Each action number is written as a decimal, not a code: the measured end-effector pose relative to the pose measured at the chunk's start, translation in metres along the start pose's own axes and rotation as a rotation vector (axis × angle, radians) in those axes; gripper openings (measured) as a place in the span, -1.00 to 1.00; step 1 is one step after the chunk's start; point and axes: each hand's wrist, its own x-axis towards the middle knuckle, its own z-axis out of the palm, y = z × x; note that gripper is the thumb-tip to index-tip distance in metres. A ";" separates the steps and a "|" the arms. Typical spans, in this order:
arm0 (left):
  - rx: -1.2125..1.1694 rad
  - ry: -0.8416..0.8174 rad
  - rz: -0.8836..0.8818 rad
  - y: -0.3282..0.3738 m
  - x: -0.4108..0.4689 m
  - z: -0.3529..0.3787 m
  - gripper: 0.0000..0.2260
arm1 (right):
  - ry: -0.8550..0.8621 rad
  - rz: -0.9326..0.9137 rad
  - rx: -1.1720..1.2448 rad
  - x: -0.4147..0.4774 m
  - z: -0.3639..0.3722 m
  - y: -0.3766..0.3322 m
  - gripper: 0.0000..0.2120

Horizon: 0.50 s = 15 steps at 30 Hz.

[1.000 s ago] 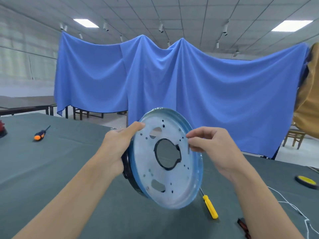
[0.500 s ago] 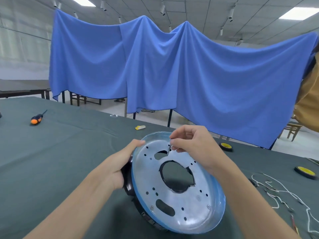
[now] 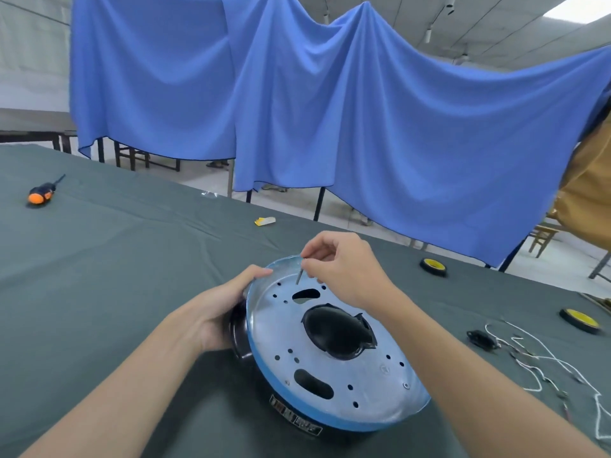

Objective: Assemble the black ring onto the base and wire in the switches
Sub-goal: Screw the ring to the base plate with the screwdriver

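A blue cloth hangs behind the grey desk. On the desk the round metal base sits tilted over the black ring (mostly hidden). The left hand grips the base's rim; the right hand pinches a thin screw above a hole.

Near centre is blocked by the disc and both forearms. Right side is cluttered: white wires, a black switch, two yellow wheels. Left table is open up to the far-left screwdriver. A small yellow scrap lies far centre.
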 end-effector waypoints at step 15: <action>0.034 -0.106 0.022 -0.009 0.012 -0.014 -0.44 | -0.151 -0.073 -0.208 0.032 0.029 0.013 -0.96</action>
